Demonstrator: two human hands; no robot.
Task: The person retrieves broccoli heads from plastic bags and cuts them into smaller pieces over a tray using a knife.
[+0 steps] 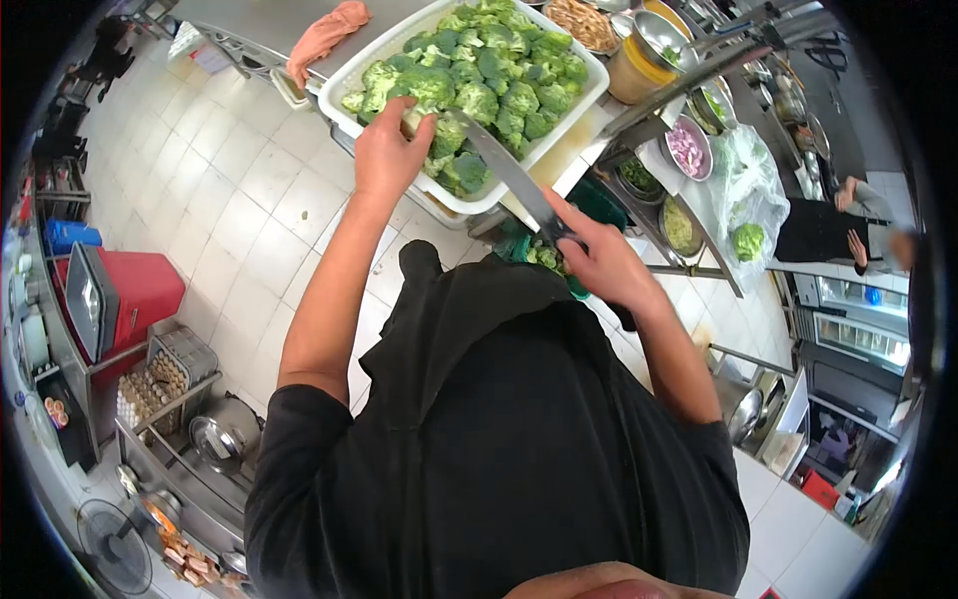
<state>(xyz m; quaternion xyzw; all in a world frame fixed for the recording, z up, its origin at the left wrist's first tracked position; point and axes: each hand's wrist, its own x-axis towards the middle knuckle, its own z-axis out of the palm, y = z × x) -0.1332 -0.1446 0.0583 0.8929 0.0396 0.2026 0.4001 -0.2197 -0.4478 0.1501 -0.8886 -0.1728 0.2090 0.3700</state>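
Observation:
A large white tub full of cut broccoli florets stands on the metal counter ahead of me. My left hand is over the tub's near left part, its thumb and fingers curled round a piece of broccoli that is mostly hidden. In my right hand is the handle of a large knife. The blade points up and left across the tub's near edge, its tip beside the broccoli near my left hand. Below the knife, more broccoli lies in a green container, partly hidden by my right hand.
An orange cloth lies left of the tub. To the right are a bowl of chopped purple onion, a plastic bag and other containers. Another person stands at far right. Egg trays and a red box are at left.

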